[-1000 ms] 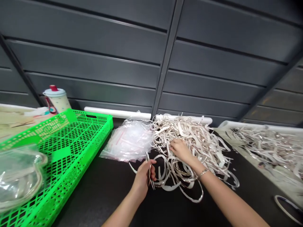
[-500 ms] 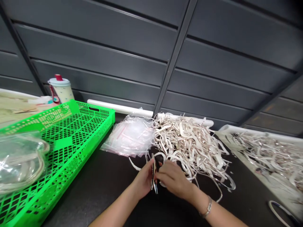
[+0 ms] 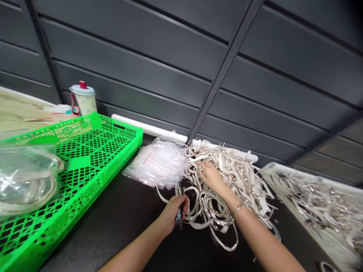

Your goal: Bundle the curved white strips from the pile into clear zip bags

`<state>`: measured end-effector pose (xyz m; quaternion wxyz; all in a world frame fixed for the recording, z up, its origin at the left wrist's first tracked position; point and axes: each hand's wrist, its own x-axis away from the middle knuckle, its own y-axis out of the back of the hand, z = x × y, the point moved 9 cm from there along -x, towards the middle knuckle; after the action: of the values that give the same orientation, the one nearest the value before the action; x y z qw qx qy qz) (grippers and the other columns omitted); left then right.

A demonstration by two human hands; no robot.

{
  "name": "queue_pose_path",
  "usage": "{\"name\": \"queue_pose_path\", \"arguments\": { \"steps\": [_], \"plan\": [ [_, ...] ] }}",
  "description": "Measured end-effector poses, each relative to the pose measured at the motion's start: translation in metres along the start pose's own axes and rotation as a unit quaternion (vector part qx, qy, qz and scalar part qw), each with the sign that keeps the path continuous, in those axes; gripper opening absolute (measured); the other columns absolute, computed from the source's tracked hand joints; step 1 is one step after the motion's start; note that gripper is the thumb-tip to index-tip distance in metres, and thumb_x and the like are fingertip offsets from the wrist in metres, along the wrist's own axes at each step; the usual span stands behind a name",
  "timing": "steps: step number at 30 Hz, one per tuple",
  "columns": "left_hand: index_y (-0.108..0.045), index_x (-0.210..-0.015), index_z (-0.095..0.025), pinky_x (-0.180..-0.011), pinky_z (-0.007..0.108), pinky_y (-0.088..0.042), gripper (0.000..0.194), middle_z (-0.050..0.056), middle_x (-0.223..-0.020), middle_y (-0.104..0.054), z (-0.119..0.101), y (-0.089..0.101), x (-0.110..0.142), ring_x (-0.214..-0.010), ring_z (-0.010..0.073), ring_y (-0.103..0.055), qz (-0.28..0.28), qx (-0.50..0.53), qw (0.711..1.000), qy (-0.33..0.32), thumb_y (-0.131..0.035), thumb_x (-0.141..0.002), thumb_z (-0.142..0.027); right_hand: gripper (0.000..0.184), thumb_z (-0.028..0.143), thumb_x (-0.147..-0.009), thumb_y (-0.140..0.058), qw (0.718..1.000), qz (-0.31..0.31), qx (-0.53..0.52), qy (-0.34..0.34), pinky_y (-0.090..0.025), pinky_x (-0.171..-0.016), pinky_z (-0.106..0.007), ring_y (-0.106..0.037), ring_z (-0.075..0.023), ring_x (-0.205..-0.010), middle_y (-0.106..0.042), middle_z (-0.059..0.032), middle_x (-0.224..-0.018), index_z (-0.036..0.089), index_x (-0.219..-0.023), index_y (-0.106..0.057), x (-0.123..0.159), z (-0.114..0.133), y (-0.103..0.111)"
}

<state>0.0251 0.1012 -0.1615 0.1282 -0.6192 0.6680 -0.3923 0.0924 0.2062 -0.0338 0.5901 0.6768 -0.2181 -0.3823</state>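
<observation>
A workshop or small-factory workstn, w/ a pile of curved whitish strips (image 3: 235,173), clear plastic bags (image 3: 159,160) and a green mesh crate (image 3: 82,162) on a black worktop (image 3: 113,226) against dark grey wall panels (image 3: 136,49).

Is a flat black table (image 3: 121,223), bearing a green crate (image 3: 79,162) at left, clear bags (image 3: 161,160) heaped mid-table, tangled pale strips (image 3: 235,170) just right of them, and a partly visible ring (image 3: 322,266) at lower right.
</observation>
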Motion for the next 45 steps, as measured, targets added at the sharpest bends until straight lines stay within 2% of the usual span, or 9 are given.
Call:
{"name": "queue_pose_path", "arguments": {
  "steps": [6,9,12,17,23,34,37,41,45],
  "plan": [
    [-0.050,-0.064,-0.017,-0.039,0.020,-0.019,0.028,-0.008,-0.041,-0.039,0.001,-0.004,-0.001,-0.035,0.0047,-0.030,0.026,-0.031,0.999,-0.011,-0.061,-0.067,-0.042,0.037,0.018,-0.089,-0.041,0.993,0.085,0.075,-0.010,-0.026,-0.101,-0.046,-0.040,-0.0263,-0.123,-0.047,-0.0156,-0.132,0.014,-0.125,-0.049,-0.051,-0.026,-0.042],
    [-0.050,-0.064,-0.017,-0.039,0.020,-0.020,0.026,-0.008,-0.041,-0.039,0.000,-0.003,-0.001,-0.035,0.0052,-0.030,0.031,-0.039,0.999,-0.018,-0.060,-0.066,-0.042,0.032,0.032,-0.091,-0.044,0.984,0.148,0.096,0.008,-0.025,-0.100,-0.048,-0.050,-0.0270,-0.112,-0.059,-0.0140,-0.119,0.017,-0.116,-0.057,-0.060,-0.027,-0.062],
    [-0.051,-0.065,-0.017,-0.039,0.020,-0.022,0.025,-0.008,-0.042,-0.040,-0.002,-0.001,0.000,-0.037,0.0057,-0.031,0.025,-0.041,0.999,-0.025,-0.058,-0.067,-0.041,0.029,0.040,-0.087,-0.051,0.972,0.204,0.112,0.036,-0.027,-0.097,-0.048,-0.056,-0.0275,-0.101,-0.066,-0.0117,-0.100,0.019,-0.101,-0.066,-0.058,-0.031,-0.067],
    [-0.051,-0.065,-0.017,-0.040,0.020,-0.022,0.026,-0.007,-0.043,-0.040,-0.003,0.000,0.000,-0.037,0.0061,-0.032,0.014,-0.036,0.999,-0.027,-0.058,-0.068,-0.042,0.018,0.028,-0.079,-0.059,0.951,0.269,0.128,0.086,-0.024,-0.098,-0.051,-0.052,-0.0275,-0.104,-0.065,-0.0077,-0.096,0.023,-0.093,-0.069,-0.035,-0.047,-0.048],
    [-0.051,-0.065,-0.018,-0.039,0.021,-0.022,0.026,-0.007,-0.043,-0.040,0.000,0.001,-0.002,-0.037,0.0063,-0.031,0.010,-0.034,0.999,-0.025,-0.057,-0.068,-0.042,0.026,0.011,-0.072,-0.055,0.937,0.296,0.155,0.103,-0.023,-0.097,-0.052,-0.051,-0.0263,-0.098,-0.062,-0.0068,-0.091,0.025,-0.087,-0.070,-0.005,-0.064,-0.020],
    [-0.049,-0.065,-0.018,-0.039,0.020,-0.022,0.023,-0.008,-0.042,-0.040,0.000,0.003,-0.003,-0.036,0.0058,-0.032,0.002,-0.053,0.998,-0.030,-0.054,-0.067,-0.040,0.032,0.006,-0.075,-0.052,0.934,0.295,0.198,0.029,-0.021,-0.091,-0.059,-0.049,-0.0316,-0.103,-0.064,-0.0117,-0.093,0.026,-0.088,-0.072,0.000,-0.122,0.009],
    [-0.049,-0.066,-0.018,-0.039,0.020,-0.022,0.024,-0.008,-0.042,-0.040,0.001,0.001,-0.003,-0.037,0.0058,-0.032,0.008,-0.058,0.998,-0.036,-0.053,-0.068,-0.041,0.042,0.003,-0.075,-0.048,0.935,0.301,0.185,0.022,-0.027,-0.090,-0.057,-0.050,-0.0312,-0.105,-0.063,-0.0121,-0.100,0.028,-0.100,-0.070,0.003,-0.115,0.005],
    [-0.049,-0.065,-0.018,-0.038,0.020,-0.022,0.027,-0.008,-0.041,-0.040,0.003,-0.007,-0.005,-0.036,0.0054,-0.031,0.045,-0.066,0.996,-0.033,-0.054,-0.067,-0.044,0.055,-0.001,-0.077,-0.038,0.945,0.281,0.160,0.047,-0.030,-0.094,-0.049,-0.050,-0.0254,-0.109,-0.060,-0.0083,-0.109,0.030,-0.117,-0.060,-0.004,-0.083,-0.001],
    [-0.050,-0.063,-0.016,-0.037,0.021,-0.022,0.027,-0.007,-0.039,-0.040,0.007,-0.024,-0.002,-0.035,0.0055,-0.031,0.127,-0.077,0.989,-0.002,-0.056,-0.067,-0.042,0.045,0.001,-0.081,-0.039,0.958,0.228,0.165,0.057,-0.031,-0.096,-0.038,-0.046,-0.0235,-0.112,-0.057,-0.0106,-0.115,0.019,-0.116,-0.060,-0.034,-0.056,-0.004]
  ]
}}
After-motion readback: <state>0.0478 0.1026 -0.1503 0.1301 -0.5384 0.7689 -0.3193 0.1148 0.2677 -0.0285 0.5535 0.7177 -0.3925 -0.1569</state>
